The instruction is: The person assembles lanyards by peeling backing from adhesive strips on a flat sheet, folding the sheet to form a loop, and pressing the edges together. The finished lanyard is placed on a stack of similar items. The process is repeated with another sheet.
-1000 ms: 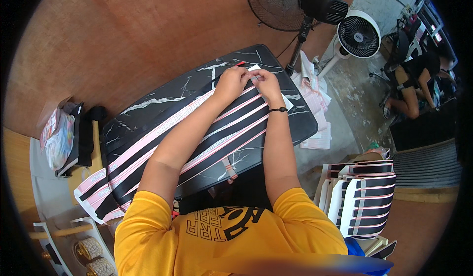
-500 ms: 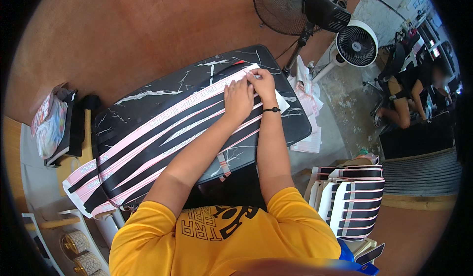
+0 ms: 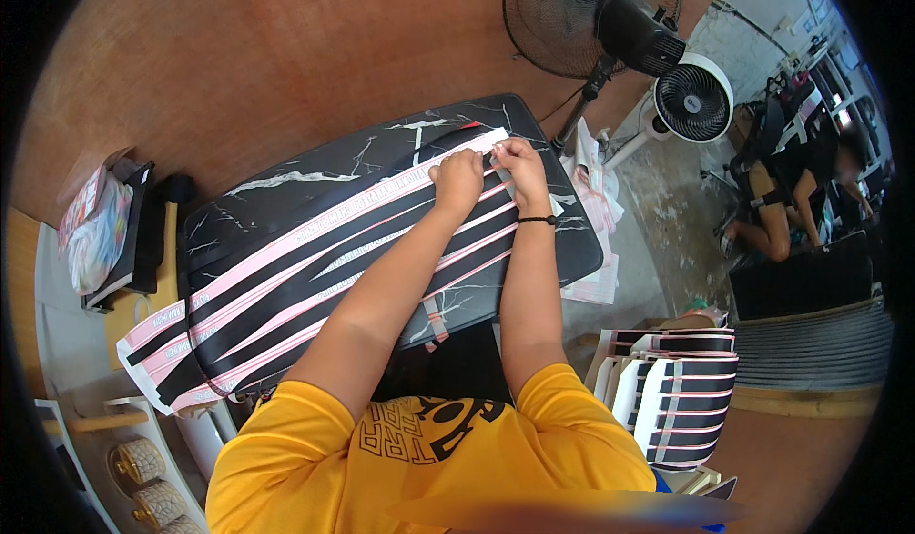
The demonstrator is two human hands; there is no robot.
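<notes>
A long sheet of black strips (image 3: 250, 307) with pink and white printed borders lies slantwise over the black marble-patterned table (image 3: 315, 167). My left hand (image 3: 459, 181) rests near the sheet's far right end, its fingers curled in and closed; what is inside them, if anything, is hidden. Just to its right, my right hand (image 3: 521, 170) pinches with thumb and forefinger at the sheet's white end edge. A dark beaded bracelet (image 3: 538, 219) circles my right wrist. A dark cord (image 3: 191, 343) crosses the sheet's lower left end.
Beyond the table stand a large black fan (image 3: 639, 39) and a white fan (image 3: 693, 100). Pink and white papers (image 3: 593, 272) lie right of the table. A stack of similar striped sheets (image 3: 681, 401) is at my right. Another person (image 3: 805, 181) sits at far right.
My left fingers, stretched out on the sheet before, have curled in. My right hand has drawn slightly away from the left, and its fingers now pinch at the white edge.
</notes>
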